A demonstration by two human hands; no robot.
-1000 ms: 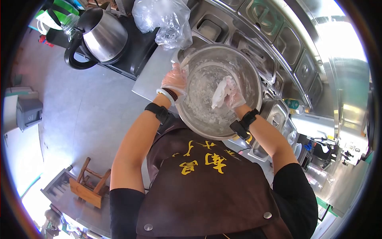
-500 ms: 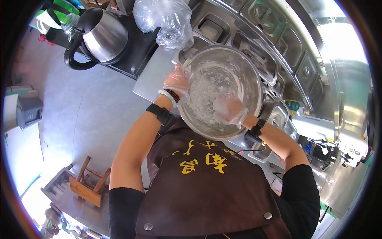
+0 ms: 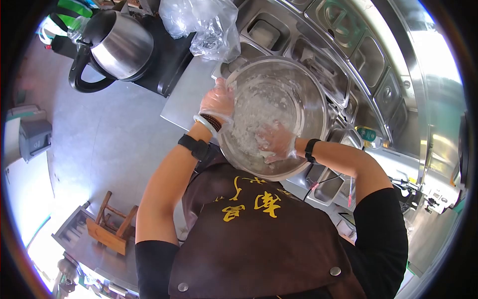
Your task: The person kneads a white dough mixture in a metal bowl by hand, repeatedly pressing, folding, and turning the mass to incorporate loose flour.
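A large round metal mixing bowl [image 3: 315,112] stands in front of me. Inside it lies a wet, lumpy white mixture [image 3: 259,107] that looks like flour dough, smeared over the bottom and up part of the wall. My left hand [image 3: 217,101], in a clear plastic glove, grips the bowl's left rim. My right hand [image 3: 279,142], gloved the same way, reaches down into the bowl. Its fingers are spread against the mixture at the near side, and some fingertips are partly hidden in it.
Metal food pans [image 3: 266,32] line the counter behind and right of the bowl. A crumpled clear plastic bag [image 3: 214,32] lies behind the bowl. An electric kettle [image 3: 123,45] stands at the far left. A wooden stool [image 3: 110,229] is on the lower left.
My right hand has shifted slightly left within the bowl, and its fingers have spread out. My left hand stays on the rim. The whole view has moved a little.
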